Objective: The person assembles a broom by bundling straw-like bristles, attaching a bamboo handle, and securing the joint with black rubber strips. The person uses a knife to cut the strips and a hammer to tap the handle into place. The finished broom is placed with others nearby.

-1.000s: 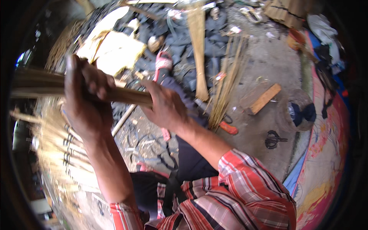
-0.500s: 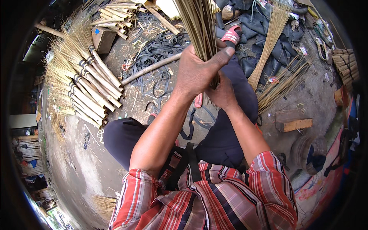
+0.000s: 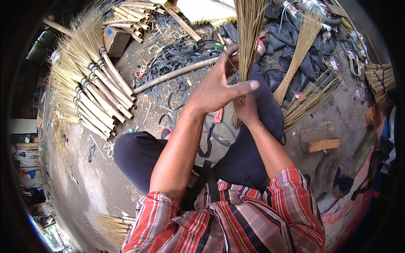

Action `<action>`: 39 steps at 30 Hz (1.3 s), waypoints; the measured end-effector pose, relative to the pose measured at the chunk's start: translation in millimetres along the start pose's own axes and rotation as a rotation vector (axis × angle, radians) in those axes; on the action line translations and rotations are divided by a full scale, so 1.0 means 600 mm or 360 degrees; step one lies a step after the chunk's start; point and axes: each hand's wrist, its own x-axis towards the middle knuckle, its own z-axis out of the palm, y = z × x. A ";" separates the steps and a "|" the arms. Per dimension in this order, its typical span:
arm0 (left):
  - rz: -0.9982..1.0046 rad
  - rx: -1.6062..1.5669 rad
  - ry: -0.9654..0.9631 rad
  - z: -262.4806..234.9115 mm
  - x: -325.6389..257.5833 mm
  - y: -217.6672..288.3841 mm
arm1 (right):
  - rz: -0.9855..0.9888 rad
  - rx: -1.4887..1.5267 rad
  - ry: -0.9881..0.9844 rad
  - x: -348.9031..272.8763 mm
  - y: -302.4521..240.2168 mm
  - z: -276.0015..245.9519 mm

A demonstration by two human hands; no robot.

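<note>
A bundle of thin broom bristles (image 3: 249, 38) stands upright above my lap, its top running out past the upper edge. My right hand (image 3: 246, 110) is closed round the bundle's lower end, with its fingers partly hidden behind the stalks. Beside the bundle, my left hand (image 3: 215, 86) is open, thumb stretched across in front of the stalks and fingers spread to the far left of them. Past my right knee lie a long bristle bundle (image 3: 298, 55) and a looser spread of stalks (image 3: 310, 103).
Several brooms with bamboo handles (image 3: 103, 95) lie in a row on the left. Behind them are bamboo tubes (image 3: 133, 19) and a wooden block (image 3: 114, 41). Black rubber strips (image 3: 181, 57) heap around a long pole (image 3: 168, 76). Another wood block (image 3: 322, 144) sits at right.
My left hand has loosened from round the bundle and spread its fingers. The bundle has shifted right, and its lower end now shows below my right hand.
</note>
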 end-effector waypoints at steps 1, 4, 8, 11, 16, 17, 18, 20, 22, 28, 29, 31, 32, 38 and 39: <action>-0.0193 -0.0121 -0.0081 -0.019 -0.004 -0.009 | 0.0029 0.0105 0.0067 0.011 -0.008 0.000; -0.0395 0.0268 -0.0293 -0.036 -0.045 -0.041 | 0.0022 0.0313 0.0122 0.066 -0.068 -0.003; -0.0518 -0.0034 -0.0013 0.010 -0.080 -0.081 | 0.0067 0.0967 -0.0409 0.130 -0.194 -0.015; -0.0616 -0.0182 0.0463 -0.015 -0.078 -0.078 | -0.0270 0.0794 -0.0490 0.145 -0.252 0.004; -0.0307 -0.0646 0.1239 -0.120 -0.081 -0.022 | -0.0281 -0.0030 -0.0992 0.085 -0.225 0.037; -0.0295 -0.0775 0.1342 -0.131 -0.083 -0.014 | -0.0393 0.0003 -0.1041 0.059 -0.214 0.061; -0.0321 -0.0783 0.1375 -0.136 -0.087 -0.009 | -0.0280 -0.0086 -0.1124 0.039 -0.205 0.086; -0.0275 -0.0797 0.1404 -0.135 -0.097 -0.005 | 0.0008 -0.0072 -0.1396 0.036 -0.187 0.117; -0.0242 -0.1094 0.1452 -0.137 -0.110 -0.010 | 0.0267 0.0104 -0.1618 0.035 -0.177 0.130; -0.0077 -0.1080 0.1767 -0.179 -0.135 -0.015 | 0.0444 0.1171 -0.1129 0.037 -0.167 0.135; 0.0009 -0.1030 0.1846 -0.182 -0.135 -0.013 | 0.0776 0.1285 -0.0826 0.031 -0.165 0.141; 0.0016 -0.1093 0.1911 -0.181 -0.133 -0.006 | 0.1136 0.1716 -0.0497 0.015 -0.161 0.165; 0.0059 -0.1111 0.1945 -0.177 -0.131 -0.003 | 0.1321 0.1946 -0.0322 0.008 -0.159 0.174; 0.0034 -0.1088 0.1820 -0.166 -0.138 0.032 | 0.0685 0.1686 -0.0965 0.027 -0.172 0.134; 0.0025 -0.1002 0.1808 -0.161 -0.140 0.038 | 0.0320 0.1205 -0.1090 0.035 -0.184 0.117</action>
